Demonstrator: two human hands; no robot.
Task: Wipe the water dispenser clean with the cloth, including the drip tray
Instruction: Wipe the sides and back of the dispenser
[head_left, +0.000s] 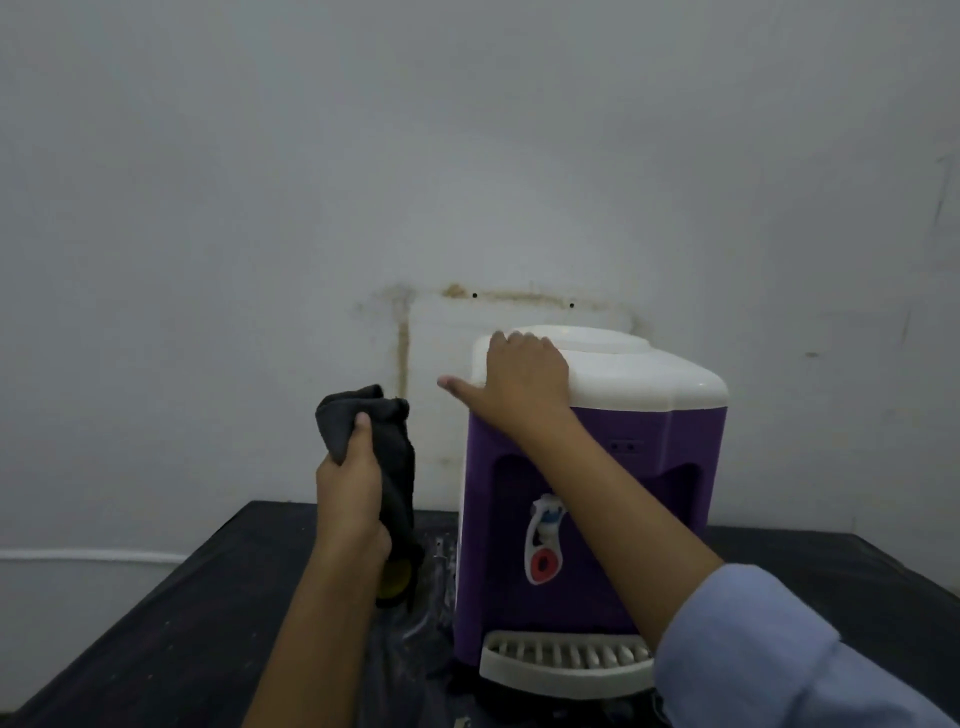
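Wiping not yet begun: right hand (524, 379), fingers flat, steadies the dispenser (649, 467) on the desk (182, 597); left hand (353, 483) grips the cloth (345, 415) just left, likely to be pressed on the top next, the near drip tray (566, 660) later.

The water dispenser (670, 467) stands on the dark table (156, 623) close to the wall (467, 156), with little room behind it. The right hand (519, 379) lies on its top's left corner, and that forearm crosses the front recess just right of the tap (545, 519), its sleeve covering the drip tray's (561, 670) right end. The left hand (353, 499) grips the cloth (363, 410) beside the dispenser's left flank. Table surface stretches leftward.
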